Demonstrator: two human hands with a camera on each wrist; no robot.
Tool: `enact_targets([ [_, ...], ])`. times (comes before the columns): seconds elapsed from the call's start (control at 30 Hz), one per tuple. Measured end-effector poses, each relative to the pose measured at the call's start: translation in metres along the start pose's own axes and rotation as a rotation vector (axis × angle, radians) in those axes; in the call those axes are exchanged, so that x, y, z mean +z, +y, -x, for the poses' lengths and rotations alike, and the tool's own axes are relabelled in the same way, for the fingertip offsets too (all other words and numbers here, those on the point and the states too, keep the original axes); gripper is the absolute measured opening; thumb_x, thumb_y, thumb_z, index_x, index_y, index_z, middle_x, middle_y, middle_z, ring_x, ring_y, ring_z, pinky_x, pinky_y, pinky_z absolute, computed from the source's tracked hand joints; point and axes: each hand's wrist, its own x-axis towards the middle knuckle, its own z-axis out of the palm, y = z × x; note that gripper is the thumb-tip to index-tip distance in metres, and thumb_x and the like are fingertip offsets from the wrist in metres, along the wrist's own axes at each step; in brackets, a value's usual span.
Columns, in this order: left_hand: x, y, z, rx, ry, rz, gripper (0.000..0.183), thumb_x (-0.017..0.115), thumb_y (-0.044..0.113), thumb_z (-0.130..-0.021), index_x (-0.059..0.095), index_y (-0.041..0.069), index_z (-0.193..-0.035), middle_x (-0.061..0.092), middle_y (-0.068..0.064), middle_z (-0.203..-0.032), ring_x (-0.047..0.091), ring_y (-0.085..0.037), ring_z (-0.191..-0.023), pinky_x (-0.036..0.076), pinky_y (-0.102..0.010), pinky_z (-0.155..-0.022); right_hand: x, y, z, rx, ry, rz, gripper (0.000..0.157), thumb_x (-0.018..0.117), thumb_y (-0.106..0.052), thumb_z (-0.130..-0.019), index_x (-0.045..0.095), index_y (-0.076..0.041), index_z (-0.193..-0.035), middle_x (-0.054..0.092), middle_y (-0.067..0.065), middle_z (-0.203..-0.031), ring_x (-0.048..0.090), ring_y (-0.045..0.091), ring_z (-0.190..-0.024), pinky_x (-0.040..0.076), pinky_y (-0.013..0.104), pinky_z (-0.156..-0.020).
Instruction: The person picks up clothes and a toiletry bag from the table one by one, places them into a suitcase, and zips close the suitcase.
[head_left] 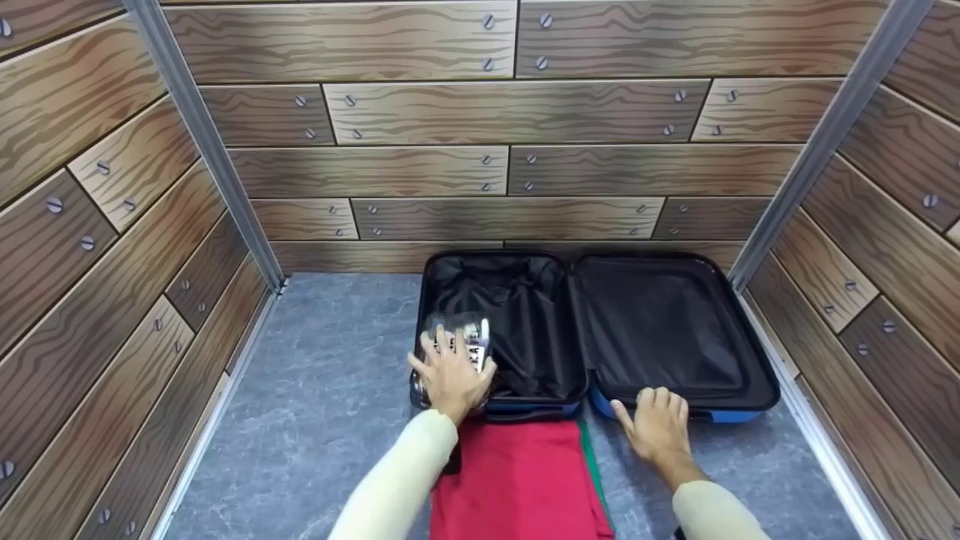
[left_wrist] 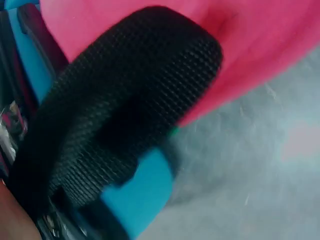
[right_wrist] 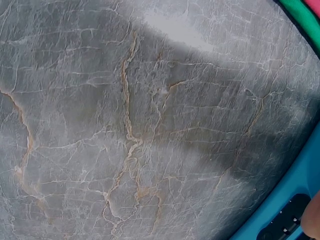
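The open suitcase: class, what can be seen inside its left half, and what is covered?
Black lining and a shiny package with printed lettering, near the front left corner. The left hand covers part of the package; what lies beneath it cannot be seen.

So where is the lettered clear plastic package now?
In the head view, the package sits beneath the left hand, at the near left corner of the open blue suitcase with black lining.
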Motion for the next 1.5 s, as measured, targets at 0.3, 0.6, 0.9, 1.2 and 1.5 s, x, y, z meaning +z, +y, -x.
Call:
enact_targets([
  [0.3, -0.007, -0.01, 0.007, 0.425, -0.062, -0.096, 0.072, 0.05, 0.058, -0.088, 0.051, 0.009, -0.14, 0.055, -0.015, -0.14, 0.049, -0.037, -0.13, 0.035, -0.062, -0.103, -0.001, 0.003, 0.0, 0.024, -0.006, -0.008, 0.049, 0.06, -0.044, -0.095, 0.043, 0.0, -0.084, 0.041, 0.021, -0.088, 0.042, 0.048, -0.092, 0.027, 0.059, -0.095],
  [0.6, -0.001, -0.021, 0.007, 0.617, 0.019, -0.293, 0.067, 0.052, 0.057, -0.088, 0.051, 0.013, -0.139, 0.055, -0.012, -0.139, 0.053, -0.032, -0.125, 0.041, -0.054, -0.101, -0.003, 0.0, -0.004, 0.005, 0.029, -0.008, 0.046, 0.063, -0.041, -0.093, 0.042, -0.001, -0.082, 0.041, 0.02, -0.086, 0.042, 0.048, -0.091, 0.027, 0.058, -0.093],
  [0.9, 0.002, -0.015, -0.004, 0.456, -0.114, -0.37, 0.067, 0.051, 0.06, -0.093, 0.053, 0.011, -0.138, 0.055, -0.013, -0.138, 0.051, -0.032, -0.128, 0.041, -0.05, -0.102, -0.002, -0.004, -0.009, -0.052, 0.122, -0.017, 0.046, 0.068, -0.039, -0.088, 0.04, -0.003, -0.079, 0.038, 0.017, -0.081, 0.043, 0.046, -0.084, 0.03, 0.057, -0.087],
  [1.2, -0.011, -0.029, -0.016, 0.331, -0.237, -0.15, 0.047, 0.073, 0.047, -0.081, 0.068, 0.007, -0.104, 0.066, -0.012, -0.103, 0.064, -0.031, -0.098, 0.054, -0.045, -0.079, -0.002, -0.001, -0.015, -0.015, 0.073, -0.009, 0.047, 0.065, -0.041, -0.091, 0.044, 0.0, -0.083, 0.041, 0.02, -0.085, 0.043, 0.047, -0.088, 0.029, 0.058, -0.09],
  [1.5, -0.003, -0.037, -0.016, 0.428, -0.238, -0.231, 0.031, 0.079, 0.037, -0.075, 0.068, 0.01, -0.086, 0.068, -0.009, -0.087, 0.067, -0.028, -0.083, 0.056, -0.044, -0.069, 0.005, -0.003, 0.0, -0.03, 0.103, 0.002, 0.045, 0.067, -0.039, -0.089, 0.044, -0.002, -0.083, 0.04, 0.019, -0.085, 0.043, 0.046, -0.087, 0.029, 0.058, -0.09],
])
